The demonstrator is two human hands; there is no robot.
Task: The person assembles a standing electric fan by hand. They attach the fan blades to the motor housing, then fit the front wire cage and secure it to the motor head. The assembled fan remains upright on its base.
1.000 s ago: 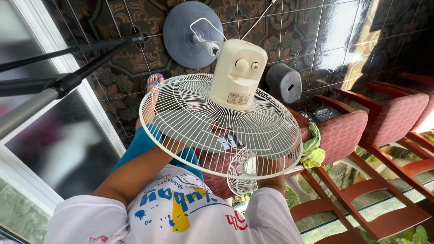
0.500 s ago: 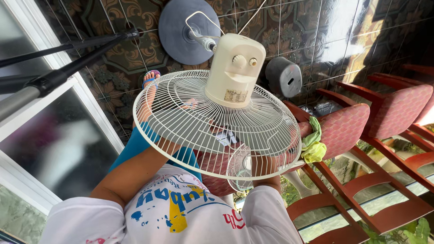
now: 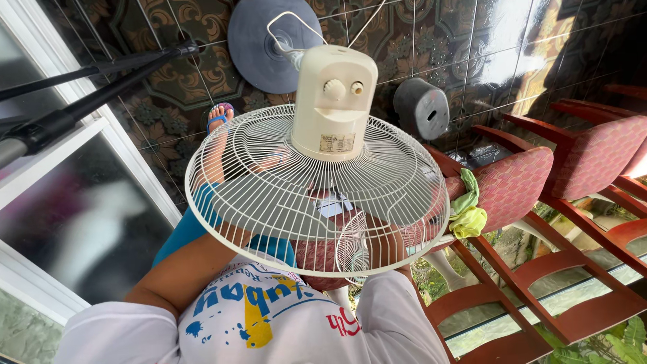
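Note:
I hold a white wire fan grille [image 3: 269, 202] with its cream motor housing [image 3: 333, 101] facing up at me; the housing has two knobs. My left forearm runs under the grille's lower left rim, where my left hand [image 3: 234, 236] grips, mostly hidden by the wires. My right hand [image 3: 385, 244] shows through the wires at the lower right and holds the rim there. Below the grille are my white printed shirt [image 3: 256, 317], teal trousers and a foot in a blue sandal [image 3: 220, 116].
A grey round fan base [image 3: 259, 50] and a grey cylindrical part [image 3: 421, 106] lie on the patterned dark tile floor. Red cushioned wooden chairs [image 3: 519, 185] stand at the right, a green-yellow cloth [image 3: 466, 210] on one. Black tripod legs [image 3: 81, 111] and a white window frame are at the left.
The fan head has drifted slightly left and lower in view and looks a little nearer. Both hands keep their hold on the grille.

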